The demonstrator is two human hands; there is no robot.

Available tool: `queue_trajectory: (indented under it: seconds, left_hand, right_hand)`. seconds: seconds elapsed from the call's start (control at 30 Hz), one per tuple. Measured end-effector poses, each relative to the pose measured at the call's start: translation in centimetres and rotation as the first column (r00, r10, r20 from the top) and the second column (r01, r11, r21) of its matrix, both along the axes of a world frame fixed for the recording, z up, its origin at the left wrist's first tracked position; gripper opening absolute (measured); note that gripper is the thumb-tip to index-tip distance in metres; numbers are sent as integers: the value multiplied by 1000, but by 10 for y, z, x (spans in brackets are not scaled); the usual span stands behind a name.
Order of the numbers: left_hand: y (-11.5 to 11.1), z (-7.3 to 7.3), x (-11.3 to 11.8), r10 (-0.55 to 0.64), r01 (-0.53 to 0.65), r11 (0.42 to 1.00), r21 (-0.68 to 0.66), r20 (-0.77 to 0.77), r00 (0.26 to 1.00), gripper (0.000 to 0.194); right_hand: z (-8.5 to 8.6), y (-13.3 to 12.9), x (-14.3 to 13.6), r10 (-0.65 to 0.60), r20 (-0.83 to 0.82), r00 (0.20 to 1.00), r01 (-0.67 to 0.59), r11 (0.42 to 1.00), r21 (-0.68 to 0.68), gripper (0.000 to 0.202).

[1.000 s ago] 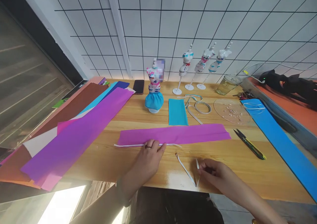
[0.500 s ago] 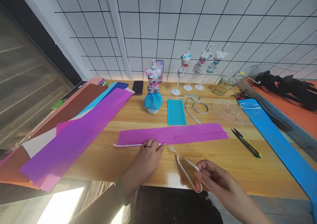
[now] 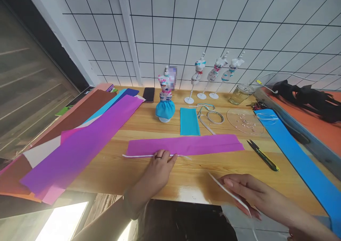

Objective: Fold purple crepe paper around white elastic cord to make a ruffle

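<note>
Bent over the lower edge of a long purple fabric strip [image 3: 202, 145], my left hand [image 3: 161, 170] presses with its fingertips and holds it down on the table. A narrow white tape [image 3: 138, 156] runs along that edge beneath the fingers, its thin end sticking out to their right. My right hand [image 3: 247, 191] is near the table's front edge, fingers closed on a thin white strip [image 3: 230, 192]. This strip trails down past the palm, with its other end pointing toward the purple fabric.
Black snips [image 3: 262, 155] lie at right, beside a long blue fabric strip [image 3: 293, 155]. Behind are a turquoise fabric piece [image 3: 189, 121], a tape roll [image 3: 215, 117], a bead dish [image 3: 243, 122], a glass jar [image 3: 241, 93], a skirted mannequin [image 3: 165, 107] and other mannequins [image 3: 198, 70]. Fabrics [image 3: 87, 138] are stacked left.
My right hand has moved right, and the white strip in it, looped near the fabric before, now hangs apart from it. The left hand stays in place.
</note>
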State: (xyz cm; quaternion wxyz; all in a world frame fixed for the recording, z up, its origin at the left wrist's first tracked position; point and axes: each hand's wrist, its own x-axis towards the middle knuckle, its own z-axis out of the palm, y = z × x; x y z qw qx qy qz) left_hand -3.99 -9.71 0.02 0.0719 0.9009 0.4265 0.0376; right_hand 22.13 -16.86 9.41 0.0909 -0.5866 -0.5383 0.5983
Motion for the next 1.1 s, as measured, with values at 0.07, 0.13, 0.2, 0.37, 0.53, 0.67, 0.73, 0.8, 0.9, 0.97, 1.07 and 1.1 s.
queue_trajectory:
  seconds: [0.07,0.13,0.2,0.37,0.53,0.67,0.73,0.8,0.9,0.97,1.07,1.1]
  left_hand:
    - [0,1,0,4,-4,1000,-6,-2,1000,58]
    - [0,3,1,10,-10,1000,-11,-8,1000,58]
    - [0,4,2,17,-17,1000,-19,-13,1000,59]
    - [1,5,1,12,-12,999,-40,-10,1000,59]
    - [1,1,0,9,-9,1000,-21,-9,1000,58]
    - [1,-1,-1,-5,5,1000,-12,9,1000,61]
    - [1,-1,-1,-9,9,1000,-19,15,1000,61]
    - [1,0,-1,-2,2,1000,-24,14,1000,60]
    - [2,0,0,12,-12,999,-33,6,1000,61]
    - [2,0,0,16,-16,999,-41,-2,1000,61]
    - [2,-1,1,13,-13,999,-40,-10,1000,60]
    - [2,-2,1,13,-13,999,-36,-10,1000,60]
  right_hand:
    - [0,0,2,-10,-31,999,10,1000,6,47]
    - [-2,0,2,-1,-56,998,0,1000,-19,48]
    - [-7,-1,1,32,-70,997,-36,998,-51,48]
    - [-22,-5,-3,54,-30,998,-54,999,5,38]
    - [-42,-8,7,-121,348,929,6,949,314,30]
    - [-51,-13,17,-269,569,777,-55,872,486,31]
    - [-53,-15,19,-334,671,661,-106,844,525,36]
    - [-54,-15,20,-347,725,594,-179,822,540,38]
    - [-55,-11,22,-331,694,639,-237,773,588,36]
    - [-56,-8,25,-329,641,693,-229,742,630,35]
    - [-55,-4,31,-319,610,725,-227,725,650,33]
    - [-54,-3,34,-305,613,729,-232,732,640,32]
